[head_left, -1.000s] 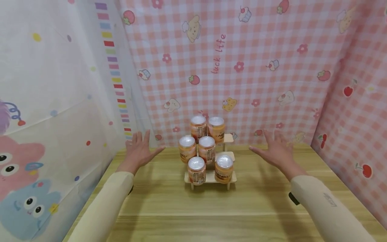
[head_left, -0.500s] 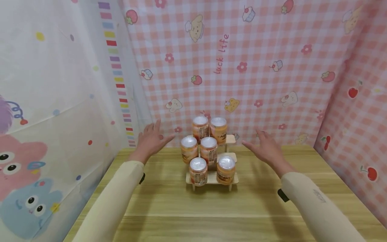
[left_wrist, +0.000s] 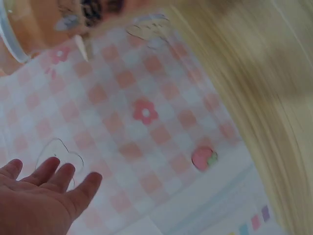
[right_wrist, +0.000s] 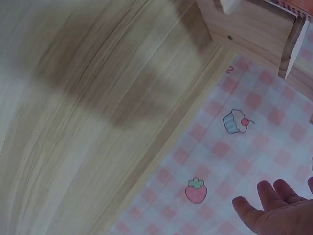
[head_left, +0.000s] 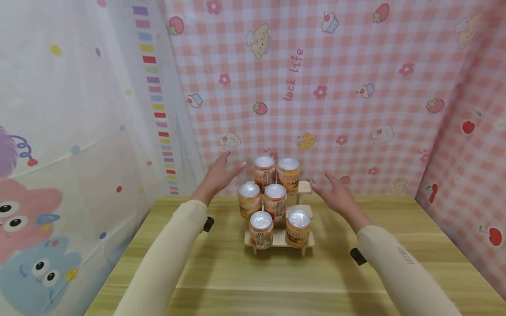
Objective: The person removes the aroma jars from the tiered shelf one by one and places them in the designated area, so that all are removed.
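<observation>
A three-step wooden rack (head_left: 280,239) stands on the table, bearing several orange cans with silver lids, two to a step. The top step holds a left can (head_left: 264,173) and a right can (head_left: 289,176). My left hand (head_left: 218,177) hovers left of the upper cans, fingers spread, touching nothing; the left wrist view shows this hand (left_wrist: 49,198) below a blurred can (left_wrist: 54,24). On the other side, my right hand (head_left: 337,196) is in the air beside the rack, fingers extended and holding nothing. The right wrist view catches its fingers (right_wrist: 268,203) and the rack's wooden side (right_wrist: 244,24).
The wood-grain table (head_left: 276,289) reaches back to a pink checked cloth (head_left: 348,114). A white patterned cloth (head_left: 91,109) hangs on the left and another checked cloth (head_left: 470,175) on the right. The right ends of the rack's upper two steps are bare.
Both hands have moved inward toward the rack, the left one rightward and higher, the right one leftward. The cans keep their places on the rack; the head view has shifted slightly.
</observation>
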Tool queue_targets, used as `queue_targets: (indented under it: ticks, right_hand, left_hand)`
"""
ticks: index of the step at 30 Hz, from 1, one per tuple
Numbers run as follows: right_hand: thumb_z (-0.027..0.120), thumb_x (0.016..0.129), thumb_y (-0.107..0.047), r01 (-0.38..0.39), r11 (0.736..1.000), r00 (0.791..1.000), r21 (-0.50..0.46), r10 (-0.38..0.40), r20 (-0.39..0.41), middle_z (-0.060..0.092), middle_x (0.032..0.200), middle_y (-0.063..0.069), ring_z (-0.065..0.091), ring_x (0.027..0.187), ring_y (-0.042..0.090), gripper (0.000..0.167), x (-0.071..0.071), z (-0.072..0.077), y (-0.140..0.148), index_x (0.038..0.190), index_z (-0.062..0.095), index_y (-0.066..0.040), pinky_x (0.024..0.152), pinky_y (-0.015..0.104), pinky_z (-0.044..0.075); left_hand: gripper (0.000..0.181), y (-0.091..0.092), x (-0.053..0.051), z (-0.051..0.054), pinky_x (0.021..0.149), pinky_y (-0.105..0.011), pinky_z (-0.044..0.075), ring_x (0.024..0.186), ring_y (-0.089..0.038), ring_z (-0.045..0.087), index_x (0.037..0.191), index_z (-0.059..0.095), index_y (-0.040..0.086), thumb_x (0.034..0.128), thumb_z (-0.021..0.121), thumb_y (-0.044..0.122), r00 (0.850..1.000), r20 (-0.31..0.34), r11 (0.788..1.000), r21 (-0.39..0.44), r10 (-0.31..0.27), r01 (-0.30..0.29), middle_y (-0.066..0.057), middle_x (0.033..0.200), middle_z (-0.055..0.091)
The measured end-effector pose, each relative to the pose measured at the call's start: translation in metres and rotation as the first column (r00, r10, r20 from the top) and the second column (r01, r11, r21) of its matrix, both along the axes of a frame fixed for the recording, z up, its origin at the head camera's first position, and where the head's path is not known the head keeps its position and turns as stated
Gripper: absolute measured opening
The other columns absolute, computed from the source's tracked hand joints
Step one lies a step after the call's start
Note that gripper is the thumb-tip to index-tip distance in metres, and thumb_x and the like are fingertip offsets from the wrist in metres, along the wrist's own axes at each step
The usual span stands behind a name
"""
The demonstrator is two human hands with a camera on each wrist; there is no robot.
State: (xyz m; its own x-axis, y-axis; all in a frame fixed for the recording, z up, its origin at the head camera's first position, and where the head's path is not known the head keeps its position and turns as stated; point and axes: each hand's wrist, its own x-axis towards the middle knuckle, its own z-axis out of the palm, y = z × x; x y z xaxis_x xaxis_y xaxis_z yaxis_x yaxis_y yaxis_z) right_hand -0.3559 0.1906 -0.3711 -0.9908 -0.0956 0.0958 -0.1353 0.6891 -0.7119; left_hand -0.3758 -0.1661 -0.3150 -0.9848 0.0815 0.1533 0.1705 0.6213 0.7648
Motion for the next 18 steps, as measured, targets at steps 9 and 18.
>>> queue_targets:
  ticks: [9, 18]
  right_hand:
    - [0.050, 0.102, -0.046, -0.004, 0.987, 0.998, -0.162, 0.015, 0.062, 0.025, 0.155, 0.031, 0.027, 0.141, 0.048, 0.078, -0.006, -0.007, -0.010, 0.159, 0.012, -0.008, 0.109, 0.060, 0.031]
    - [0.056, 0.102, -0.034, 0.018, 0.944, 0.992, -0.330, 0.024, 0.122, 0.039, 0.146, 0.030, 0.040, 0.132, 0.044, 0.070, -0.013, -0.010, -0.020, 0.156, 0.023, -0.004, 0.107, 0.056, 0.036]
  left_hand:
    - [0.085, 0.030, -0.009, 0.004, 0.111, -0.052, 0.031, 0.141, -0.031, 0.034, 0.158, 0.026, 0.021, 0.0908, 0.064, 0.057, 0.998, 0.048, 0.970, 0.240, -0.049, 0.036, -0.014, 0.156, 0.035]
    - [0.070, 0.044, -0.016, -0.001, 0.109, -0.047, 0.037, 0.133, -0.028, 0.045, 0.151, 0.040, 0.021, 0.0911, 0.073, 0.036, 0.992, 0.022, 0.932, 0.346, -0.126, 0.110, -0.012, 0.147, 0.048]
